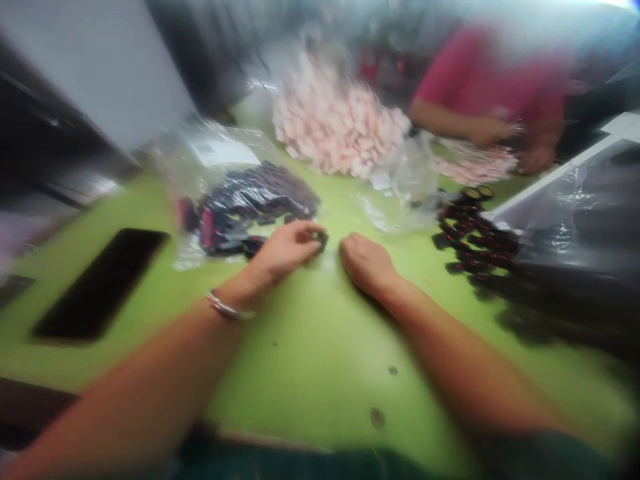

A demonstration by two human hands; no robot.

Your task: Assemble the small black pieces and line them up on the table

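Black piece (323,241) — pinched between fingers (311,249) of left hand (286,251); right hand (367,262) near — fingers curled closed.

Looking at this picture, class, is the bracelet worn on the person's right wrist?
No, the bracelet circles the wrist of the left hand, while the right hand has a bare wrist.

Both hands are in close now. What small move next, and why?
I'd probably ease the right hand slightly toward the small dark piece: the left hand has it at the fingertips, and only a narrow gap separates the hands. Whether the curled right hand holds anything is hidden.
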